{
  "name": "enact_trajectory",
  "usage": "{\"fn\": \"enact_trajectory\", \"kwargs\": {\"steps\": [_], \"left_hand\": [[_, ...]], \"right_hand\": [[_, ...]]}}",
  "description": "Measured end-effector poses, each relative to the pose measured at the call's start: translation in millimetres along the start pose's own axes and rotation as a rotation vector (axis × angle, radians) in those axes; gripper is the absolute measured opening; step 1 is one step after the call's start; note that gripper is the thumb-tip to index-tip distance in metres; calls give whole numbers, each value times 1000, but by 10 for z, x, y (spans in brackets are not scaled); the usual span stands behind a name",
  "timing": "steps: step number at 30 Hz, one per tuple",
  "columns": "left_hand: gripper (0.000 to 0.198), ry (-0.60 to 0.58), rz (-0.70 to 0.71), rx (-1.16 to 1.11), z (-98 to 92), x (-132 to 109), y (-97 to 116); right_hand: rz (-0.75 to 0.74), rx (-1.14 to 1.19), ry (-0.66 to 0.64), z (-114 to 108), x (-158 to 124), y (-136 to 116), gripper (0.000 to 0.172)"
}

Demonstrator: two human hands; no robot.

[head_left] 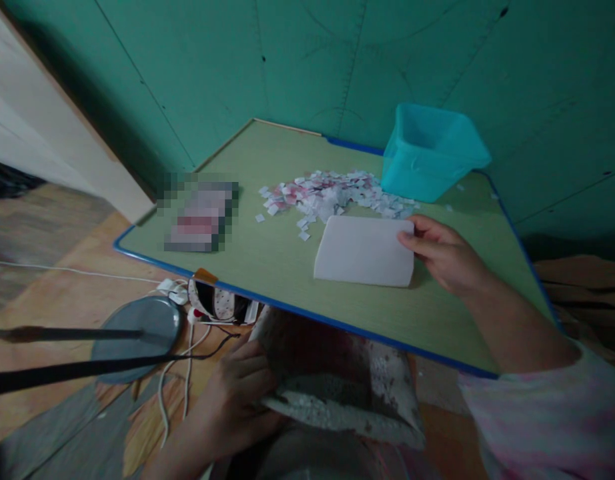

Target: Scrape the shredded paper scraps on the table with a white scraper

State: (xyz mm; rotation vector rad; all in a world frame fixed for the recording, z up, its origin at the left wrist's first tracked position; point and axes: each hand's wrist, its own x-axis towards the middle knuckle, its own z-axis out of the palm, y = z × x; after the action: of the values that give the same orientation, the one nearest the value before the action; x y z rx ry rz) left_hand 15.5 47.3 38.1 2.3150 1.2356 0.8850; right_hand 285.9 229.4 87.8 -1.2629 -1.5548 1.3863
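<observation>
My right hand (pixel 445 257) rests on the green table (pixel 267 267) and pinches the right edge of a white sheet of paper (pixel 365 251) lying flat there. Behind the sheet lies a heap of small white and pink paper scraps (pixel 332 195). My left hand (pixel 237 397) is below the table's front edge, fingers curled on the patterned cloth (pixel 337 393) in my lap.
A turquoise plastic bin (pixel 430 160) stands at the table's back right. A blurred-out flat object (pixel 200 212) lies at the left of the table. On the floor to the left are a round grey lamp base (pixel 140 333), dark rods, white cables and a small pouch (pixel 215 301).
</observation>
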Motion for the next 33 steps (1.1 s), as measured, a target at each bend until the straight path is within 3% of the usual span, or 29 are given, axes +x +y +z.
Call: {"fn": "enact_trajectory", "kwargs": {"steps": [6,12,19,27,33], "left_hand": [[29,8,2,-49,12,0,-3],[27,2,-3,-22,8,-49,-23],[37,5,11,-5,-7,-50,-17],[29,-13,-9,-24,-2,-58,-31],[30,-5,-8,-41,22,-41,-51]], "right_hand": [[-74,17,121,6,28,-12,13],[58,-16,-85,72,-31,-11,20],[-31,-10,15,78,-9,-8,22],[97,-32,-207,271,-164,-14,21],[139,28,-259,291,-200,8,20]]}}
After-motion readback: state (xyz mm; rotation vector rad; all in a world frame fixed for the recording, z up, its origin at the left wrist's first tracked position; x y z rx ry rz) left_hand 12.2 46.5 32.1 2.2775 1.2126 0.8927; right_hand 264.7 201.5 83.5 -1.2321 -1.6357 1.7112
